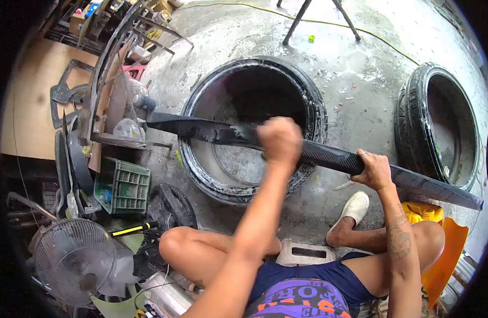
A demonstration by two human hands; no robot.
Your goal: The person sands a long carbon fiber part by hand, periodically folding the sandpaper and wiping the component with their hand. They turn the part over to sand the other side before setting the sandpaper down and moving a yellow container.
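Note:
A long black strip (329, 155) with a carbon-like weave runs across the view, over the open centre of a tire (254, 63) lying on the floor. My right hand (374, 168) is wrapped round the strip right of the tire, its fingers over the upper edge. The other hand, on the arm from the lower left, is my left hand (280, 139); it is a blurred fist at the strip's middle, above the tire. Whether anything is in that fist cannot be made out. The strip's left part looks wrinkled and glossy.
Another tire (408, 127) leans at the right. At the left are a green crate (130, 185), a fan (77, 259) and a wooden board (37, 100). Metal legs (297, 24) stand at the top. A yellow container (421, 213) sits by the right knee.

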